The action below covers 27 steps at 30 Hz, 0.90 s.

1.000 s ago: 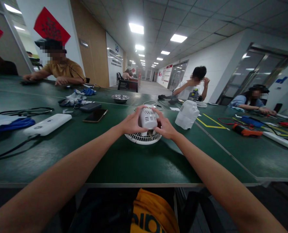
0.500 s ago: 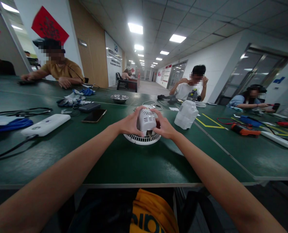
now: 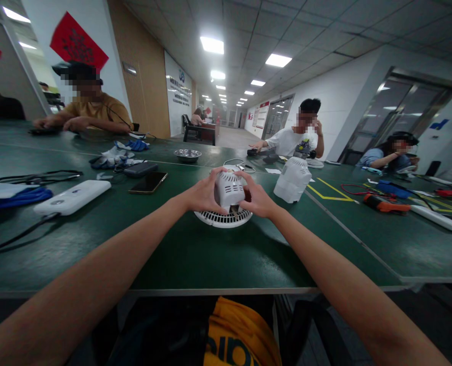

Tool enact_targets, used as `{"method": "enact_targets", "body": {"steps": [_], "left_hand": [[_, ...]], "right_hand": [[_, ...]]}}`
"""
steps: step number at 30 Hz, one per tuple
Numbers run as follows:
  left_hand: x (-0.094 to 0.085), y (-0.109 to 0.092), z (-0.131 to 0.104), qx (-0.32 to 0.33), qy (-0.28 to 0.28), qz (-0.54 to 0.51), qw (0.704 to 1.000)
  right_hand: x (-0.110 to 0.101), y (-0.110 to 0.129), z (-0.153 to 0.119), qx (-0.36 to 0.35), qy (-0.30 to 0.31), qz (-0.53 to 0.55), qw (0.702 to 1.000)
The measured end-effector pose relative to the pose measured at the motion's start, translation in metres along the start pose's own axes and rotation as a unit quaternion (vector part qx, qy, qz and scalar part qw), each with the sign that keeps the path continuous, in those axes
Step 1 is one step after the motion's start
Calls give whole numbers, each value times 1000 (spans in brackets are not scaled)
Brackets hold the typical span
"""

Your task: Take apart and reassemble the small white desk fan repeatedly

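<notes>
Straight ahead on the green table, a white vented motor cover point(image 3: 231, 189) sits over a round white fan grille point(image 3: 226, 219) that lies flat. My left hand point(image 3: 207, 193) grips the cover's left side, thumb low at the front and fingers over the top. On its right side, my right hand point(image 3: 257, 197) is wrapped round it in the same way. A small gap with a darker part shows beneath the cover's front edge. A larger white plastic housing point(image 3: 292, 180) with slots in its top stands to the right of my hands. Behind the cover lies a white cable point(image 3: 236, 162).
To the left are a white power bank point(image 3: 72, 197), a phone point(image 3: 148, 182), gloves point(image 3: 113, 156) and a metal bowl point(image 3: 187, 155). An orange multimeter point(image 3: 386, 204) and a white power strip point(image 3: 438, 218) lie at right. Several people sit around the table.
My hands and the motor cover stay practically still. Across the table, the person in white has lowered one hand to the tabletop; the people at left and right have moved their arms.
</notes>
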State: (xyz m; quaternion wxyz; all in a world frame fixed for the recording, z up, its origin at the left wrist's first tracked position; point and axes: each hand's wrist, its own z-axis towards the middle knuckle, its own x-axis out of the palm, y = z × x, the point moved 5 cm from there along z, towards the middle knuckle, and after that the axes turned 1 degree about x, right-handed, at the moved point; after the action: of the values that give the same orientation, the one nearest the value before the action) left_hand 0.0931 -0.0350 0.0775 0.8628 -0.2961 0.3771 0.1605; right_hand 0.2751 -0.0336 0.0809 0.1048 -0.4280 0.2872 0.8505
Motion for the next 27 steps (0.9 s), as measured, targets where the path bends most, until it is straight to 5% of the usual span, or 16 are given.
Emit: {"method": "enact_targets", "body": {"steps": [8, 20, 27], "left_hand": [[2, 11, 2, -14, -44, 39, 998], [2, 24, 0, -79, -73, 93, 990], [0, 69, -6, -178, -93, 103, 974]], "right_hand": [[3, -5, 0, 39, -74, -93, 992], [-1, -18, -1, -10, -105, -94, 990], [-7, -19, 3, 1, -131, -90, 987]]}}
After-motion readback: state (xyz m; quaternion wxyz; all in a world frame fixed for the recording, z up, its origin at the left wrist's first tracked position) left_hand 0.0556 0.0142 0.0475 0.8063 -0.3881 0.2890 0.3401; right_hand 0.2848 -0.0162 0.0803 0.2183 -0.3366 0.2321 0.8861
